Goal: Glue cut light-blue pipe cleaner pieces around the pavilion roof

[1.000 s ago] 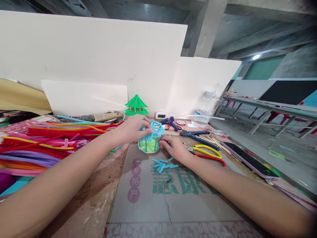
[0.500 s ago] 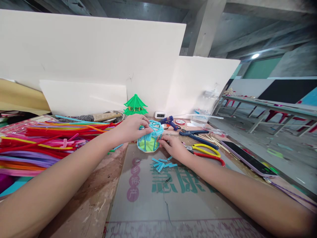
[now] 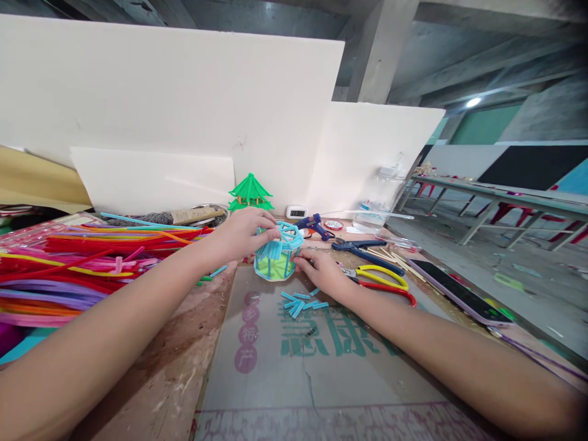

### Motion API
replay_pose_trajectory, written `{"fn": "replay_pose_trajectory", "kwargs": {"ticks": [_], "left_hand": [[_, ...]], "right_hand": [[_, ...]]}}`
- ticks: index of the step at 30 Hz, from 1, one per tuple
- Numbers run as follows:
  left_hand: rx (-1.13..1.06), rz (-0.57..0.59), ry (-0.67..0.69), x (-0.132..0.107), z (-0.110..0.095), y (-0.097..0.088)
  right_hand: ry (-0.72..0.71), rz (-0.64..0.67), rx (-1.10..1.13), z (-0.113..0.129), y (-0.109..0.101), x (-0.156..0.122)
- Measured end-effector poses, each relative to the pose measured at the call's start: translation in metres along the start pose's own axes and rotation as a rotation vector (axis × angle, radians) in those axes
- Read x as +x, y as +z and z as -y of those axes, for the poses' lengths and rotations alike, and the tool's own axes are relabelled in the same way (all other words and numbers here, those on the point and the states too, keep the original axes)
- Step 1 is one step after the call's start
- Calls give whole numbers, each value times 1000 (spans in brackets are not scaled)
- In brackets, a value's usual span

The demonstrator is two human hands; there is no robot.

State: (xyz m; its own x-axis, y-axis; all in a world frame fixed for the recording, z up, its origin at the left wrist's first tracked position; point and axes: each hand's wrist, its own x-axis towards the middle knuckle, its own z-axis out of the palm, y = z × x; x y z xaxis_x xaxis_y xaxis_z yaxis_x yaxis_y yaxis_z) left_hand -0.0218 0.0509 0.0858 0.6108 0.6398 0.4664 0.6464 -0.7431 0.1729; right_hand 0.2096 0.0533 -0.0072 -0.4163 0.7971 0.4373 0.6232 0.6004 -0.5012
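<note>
A small blue pipe-cleaner pavilion frame (image 3: 278,254) with a yellow-green floor stands at the far end of a clear mat (image 3: 321,361). My left hand (image 3: 243,233) pinches its upper left rim. My right hand (image 3: 321,269) rests on the mat at its right base, fingers curled against the lower edge. Several short blue pipe-cleaner pieces (image 3: 303,301) lie just in front of the frame.
A big pile of coloured pipe cleaners (image 3: 82,269) fills the left. A finished green pavilion (image 3: 250,193), a blue glue gun (image 3: 315,225), blue pliers (image 3: 367,252), yellow and red cutters (image 3: 386,283), a phone (image 3: 459,293) and a clear jar (image 3: 383,196) sit behind and right. White boards stand at the back.
The blue frame and both hands have shifted very slightly; my left hand's fingers now press on the top rim. Otherwise nothing moved.
</note>
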Motion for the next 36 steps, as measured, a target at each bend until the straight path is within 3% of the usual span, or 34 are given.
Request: {"fn": "replay_pose_trajectory", "kwargs": {"ticks": [7,11,13,15,17,19,23,27,30,36], "left_hand": [[66,-81,-221,-3,-21,-22],[37,-86,-240,-9,-25,-38],[-34,-22,-214,-18,-26,-44],[-164,140,-229,-32,-27,-44],[-284,369,-231,-48,-27,-35],[-255,448,-227,-64,-25,-18],[-12,241,-319,-79,-9,27],[-50,24,-368,-72,7,57],[-58,-12,-366,-65,14,68],[-69,-33,-212,-66,19,77]], "right_hand": [[5,0,3,-3,1,0],[18,-24,13,-3,1,0],[27,-47,19,-5,2,0],[37,-68,25,-6,3,1],[43,-77,32,-7,4,1],[39,-74,36,-7,4,1],[24,-62,38,-5,2,1],[31,-63,43,-6,1,2],[45,-71,46,-8,1,2],[45,-66,67,-10,2,3]]}}
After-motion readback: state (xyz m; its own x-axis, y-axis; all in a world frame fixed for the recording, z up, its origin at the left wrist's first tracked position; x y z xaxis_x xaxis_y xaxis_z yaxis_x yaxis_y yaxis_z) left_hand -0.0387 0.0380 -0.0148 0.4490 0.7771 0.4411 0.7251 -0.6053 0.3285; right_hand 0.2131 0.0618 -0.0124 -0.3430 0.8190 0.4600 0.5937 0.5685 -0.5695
